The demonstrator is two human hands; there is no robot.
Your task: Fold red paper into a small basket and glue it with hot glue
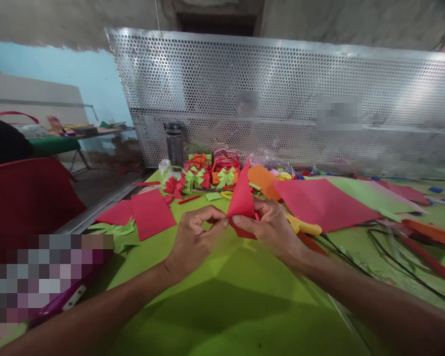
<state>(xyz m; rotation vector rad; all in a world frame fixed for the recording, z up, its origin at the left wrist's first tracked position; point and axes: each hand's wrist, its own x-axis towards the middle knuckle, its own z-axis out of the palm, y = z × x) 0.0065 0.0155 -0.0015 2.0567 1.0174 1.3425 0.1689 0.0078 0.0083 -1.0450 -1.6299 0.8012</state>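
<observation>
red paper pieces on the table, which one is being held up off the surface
The folded red paper pinched between the left hand and right hand. It stands up as a point, while the red sheets at left and right lie flat on the green table.

Paper-craft workshop — green table, coloured paper sheets, folded paper bows, scissors

A perforated metal panel stands behind the green-covered table. Rough grey wall above; light-blue wall left, beside a side table
</observation>
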